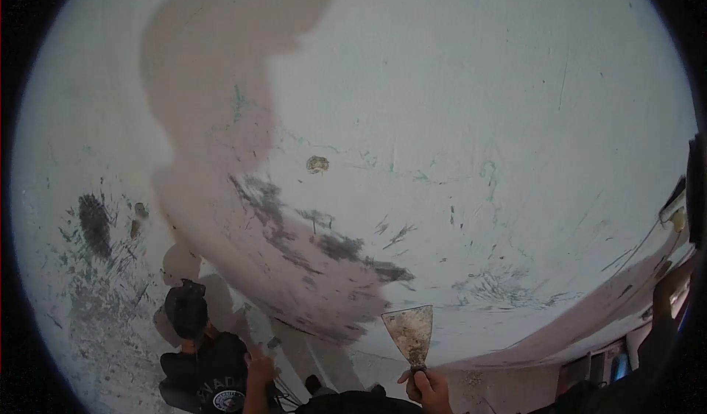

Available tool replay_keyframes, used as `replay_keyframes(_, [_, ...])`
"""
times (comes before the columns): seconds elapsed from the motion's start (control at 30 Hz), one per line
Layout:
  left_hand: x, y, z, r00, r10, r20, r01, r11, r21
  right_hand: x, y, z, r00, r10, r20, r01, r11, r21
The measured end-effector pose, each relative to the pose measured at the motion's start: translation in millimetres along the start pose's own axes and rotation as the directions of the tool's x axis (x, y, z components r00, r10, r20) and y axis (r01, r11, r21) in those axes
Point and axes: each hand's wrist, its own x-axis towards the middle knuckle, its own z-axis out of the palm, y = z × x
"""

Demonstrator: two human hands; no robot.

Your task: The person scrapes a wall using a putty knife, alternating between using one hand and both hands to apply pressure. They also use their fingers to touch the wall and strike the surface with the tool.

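At the bottom centre, my right hand [428, 390] is closed around the dark handle of a putty knife [409, 334]. Its broad, stained metal blade points upward, its edge near the pale wall. What appears to be my left hand [259, 368] is raised at the lower left, beside another person's dark shirt. Its fingers are dim and small, so I cannot make out whether they hold anything. The wall [471, 83] fills most of the view, with dark grey scraped patches [342, 247], a small round hole [317, 164] and greenish marks.
A person [202, 370] in a dark printed shirt stands close to the wall at the lower left. At the far right is another person's raised arm [659, 318]. Thin cables [289, 393] lie near my left hand. A large head shadow covers the upper left wall.
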Motion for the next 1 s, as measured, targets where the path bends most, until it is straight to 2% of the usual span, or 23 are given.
replay_keyframes(0.03, [10,-34,17,0.971,-0.23,0.061,0.225,0.972,0.073,3,-9,1,0.999,0.025,-0.027,-0.025,1.0,-0.015])
replay_keyframes(0.07, [-4,-43,9,0.938,-0.347,0.025,0.346,0.938,0.036,6,-6,-4,0.999,0.027,-0.023,-0.028,1.0,-0.013])
replay_keyframes(0.1, [-13,-54,4,0.889,-0.458,-0.011,0.458,0.889,-0.007,12,2,-11,0.996,-0.088,0.01,0.088,0.996,-0.025])
replay_keyframes(0.13, [-18,-68,10,0.843,-0.52,0.135,0.521,0.853,0.031,15,5,-21,0.979,-0.201,0.042,0.202,0.979,-0.036])
replay_keyframes(0.17, [-22,-81,17,0.774,-0.569,0.277,0.569,0.818,0.09,17,1,-30,0.991,-0.124,0.052,0.126,0.992,-0.022])
replay_keyframes(0.23, [-39,-70,17,0.666,-0.604,0.437,0.586,0.787,0.194,18,-29,-24,0.982,-0.188,-0.026,0.188,0.982,-0.016])
replay_keyframes(0.27, [-51,-56,13,0.661,-0.618,0.426,0.582,0.78,0.229,18,-44,-21,0.964,-0.242,-0.106,0.242,0.97,-0.014])
replay_keyframes(0.33, [-60,-25,-3,0.677,-0.638,0.368,0.572,0.77,0.283,18,-58,-17,0.96,-0.245,-0.136,0.247,0.969,-0.002])
replay_keyframes(0.4, [-62,-4,-20,0.681,-0.66,0.317,0.582,0.75,0.313,18,-69,-12,0.95,-0.264,-0.167,0.247,0.962,-0.115])
replay_keyframes(0.47, [-59,-12,-16,0.653,-0.668,0.358,0.609,0.743,0.277,17,-71,-14,0.953,-0.248,-0.174,0.245,0.969,-0.041])
replay_keyframes(0.53, [-52,-34,2,0.582,-0.652,0.486,0.65,0.732,0.203,27,-61,-20,0.862,-0.491,-0.122,0.47,0.866,-0.17])
replay_keyframes(0.57, [-59,-34,5,0.659,-0.663,0.356,0.64,0.743,0.198,28,-55,-27,0.869,-0.488,-0.078,0.466,0.862,-0.198])
replay_keyframes(0.6, [-60,-44,23,0.661,-0.66,0.358,0.64,0.744,0.191,27,-58,-27,0.868,-0.492,-0.073,0.47,0.859,-0.203])
replay_keyframes(0.63, [-64,-69,64,0.756,-0.645,0.115,0.614,0.759,0.219,24,-62,-26,0.859,-0.501,-0.107,0.47,0.854,-0.225])
replay_keyframes(0.67, [-65,-80,86,0.803,-0.581,-0.134,0.594,0.764,0.252,24,-64,-25,0.848,-0.511,-0.14,0.471,0.847,-0.246])
replay_keyframes(0.7, [-72,-56,55,0.815,-0.472,-0.335,0.552,0.809,0.203,22,-59,-27,0.855,-0.49,-0.171,0.442,0.86,-0.256])
replay_keyframes(0.77, [-78,-31,22,0.814,-0.417,-0.405,0.518,0.836,0.18,21,-59,-24,0.837,-0.507,-0.205,0.447,0.851,-0.278])
replay_keyframes(0.83, [-65,-24,30,0.795,-0.368,-0.482,0.488,0.86,0.148,25,-58,-25,0.804,-0.55,-0.228,0.482,0.826,-0.293])
replay_keyframes(0.87, [-57,-25,44,0.643,-0.663,-0.383,0.655,0.735,-0.174,27,-58,-24,0.803,-0.556,-0.213,0.488,0.82,-0.298])
replay_keyframes(0.9, [-43,-24,51,0.452,-0.873,-0.185,0.751,0.484,-0.449,30,-59,-22,0.776,-0.595,-0.211,0.518,0.791,-0.325])
replay_keyframes(0.93, [-25,-27,55,0.443,-0.878,-0.18,0.748,0.473,-0.465,34,-61,-20,0.746,-0.634,-0.206,0.548,0.759,-0.351])
replay_keyframes(0.97, [-9,-31,57,0.626,-0.778,0.063,0.664,0.488,-0.567,35,-63,-18,0.741,-0.636,-0.218,0.558,0.762,-0.328])
replay_keyframes(1.0, [7,-36,57,0.768,-0.58,0.271,0.583,0.46,-0.669,37,-65,-16,0.742,-0.637,-0.208,0.559,0.76,-0.331])
